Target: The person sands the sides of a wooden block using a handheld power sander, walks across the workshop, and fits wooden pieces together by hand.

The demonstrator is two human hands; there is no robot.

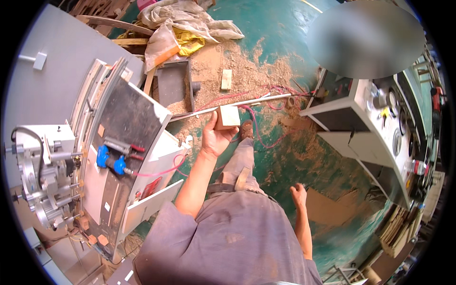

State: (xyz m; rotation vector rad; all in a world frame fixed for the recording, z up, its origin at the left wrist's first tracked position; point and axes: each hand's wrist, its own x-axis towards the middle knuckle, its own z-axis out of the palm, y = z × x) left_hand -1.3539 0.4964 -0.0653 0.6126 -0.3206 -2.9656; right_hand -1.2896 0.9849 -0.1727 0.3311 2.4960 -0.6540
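The small square wooden block [228, 116] was pale tan. The painted concrete floor [285, 42] showed teal green under beige sawdust. Two plastic clamp knobs [110, 160] were bright blue, the thin hose [259, 128] pink.

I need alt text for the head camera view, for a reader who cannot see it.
Seen from above, a person's left hand holds up a small wooden block beside a grey woodworking machine. The right hand hangs empty over a green floor strewn with sawdust.
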